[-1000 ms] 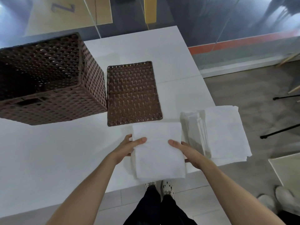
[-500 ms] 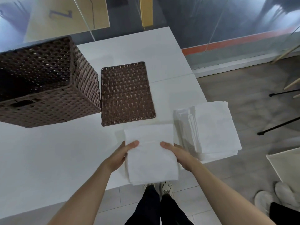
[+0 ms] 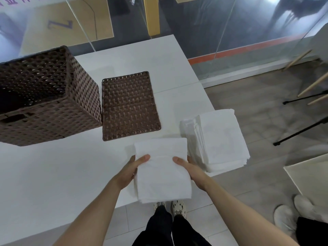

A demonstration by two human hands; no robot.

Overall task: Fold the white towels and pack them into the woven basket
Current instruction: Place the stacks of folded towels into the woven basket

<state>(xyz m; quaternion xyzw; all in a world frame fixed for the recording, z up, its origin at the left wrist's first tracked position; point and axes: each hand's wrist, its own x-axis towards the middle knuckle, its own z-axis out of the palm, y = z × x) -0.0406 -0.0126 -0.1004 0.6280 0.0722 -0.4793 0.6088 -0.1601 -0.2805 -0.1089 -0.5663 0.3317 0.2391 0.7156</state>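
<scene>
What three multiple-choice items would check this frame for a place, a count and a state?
1. Where does the woven lid lie?
A. On the table, just right of the woven basket
B. On top of the basket
C. On the floor

2. How many hands hold the folded white towel?
A. None
B. One
C. Two

3. In what state is the woven basket?
A. Closed by its lid
B. Open, lid off
C. Filled to the rim with towels

Key:
1 A: the lid lies flat on the white table beside the basket's right wall.
2 C: the left hand and the right hand each pinch a side edge, thumbs on top.
3 B: its open top shows the dark inside.
</scene>
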